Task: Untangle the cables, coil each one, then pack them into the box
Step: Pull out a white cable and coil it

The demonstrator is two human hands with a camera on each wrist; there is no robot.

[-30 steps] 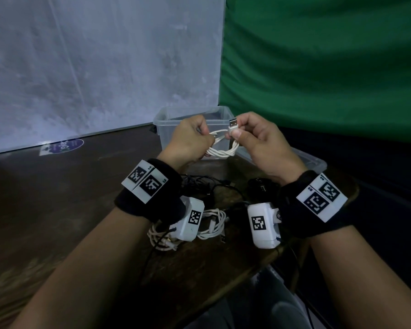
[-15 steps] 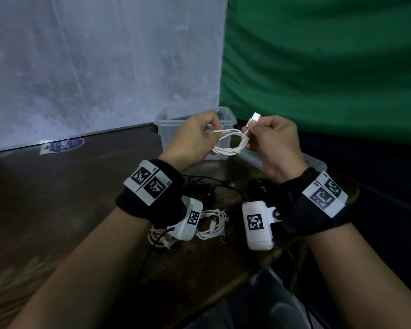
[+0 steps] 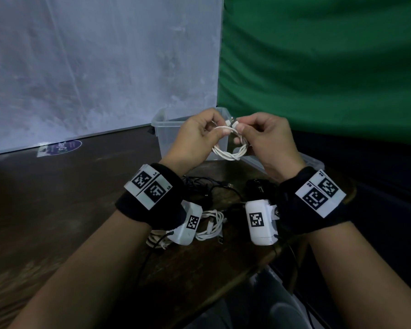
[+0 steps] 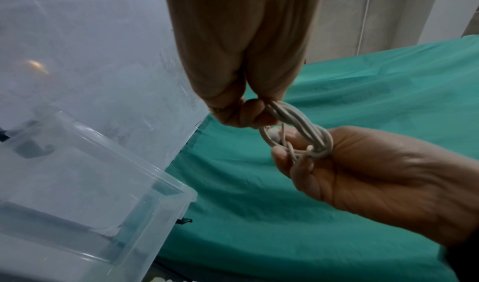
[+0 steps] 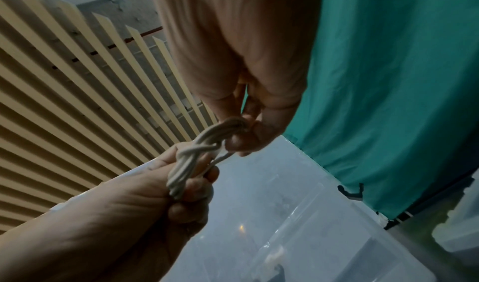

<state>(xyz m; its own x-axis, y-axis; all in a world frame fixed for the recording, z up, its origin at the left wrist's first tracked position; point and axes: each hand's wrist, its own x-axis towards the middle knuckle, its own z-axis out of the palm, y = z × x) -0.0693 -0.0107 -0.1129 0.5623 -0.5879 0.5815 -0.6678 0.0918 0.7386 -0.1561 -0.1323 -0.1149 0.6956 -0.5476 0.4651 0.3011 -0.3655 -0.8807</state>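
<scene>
In the head view both hands hold a white cable coil [image 3: 230,154] in the air in front of the clear plastic box [image 3: 166,132]. My left hand [image 3: 217,127] pinches the coil's left side. My right hand [image 3: 240,126] pinches the plug end [image 3: 233,122] at the top of the coil, and its lower fingers curl round the coil's right side. The left wrist view shows the bunched strands [image 4: 298,122] running from the left fingertips [image 4: 249,112] to the right hand [image 4: 362,163]. In the right wrist view the same coil [image 5: 202,143] spans the two hands.
Tangled black cables [image 3: 207,186] and a black adapter [image 3: 259,186] lie on the dark wooden table [image 3: 57,198] under the hands. More white cables [image 3: 211,224] lie nearer me. A clear lid [image 3: 313,162] rests right of the box. The table's edge runs below my right wrist.
My right hand swung the plug end out to the upper right, then brought it back to the top of the coil. The coil now hangs as a rounder loop between the hands.
</scene>
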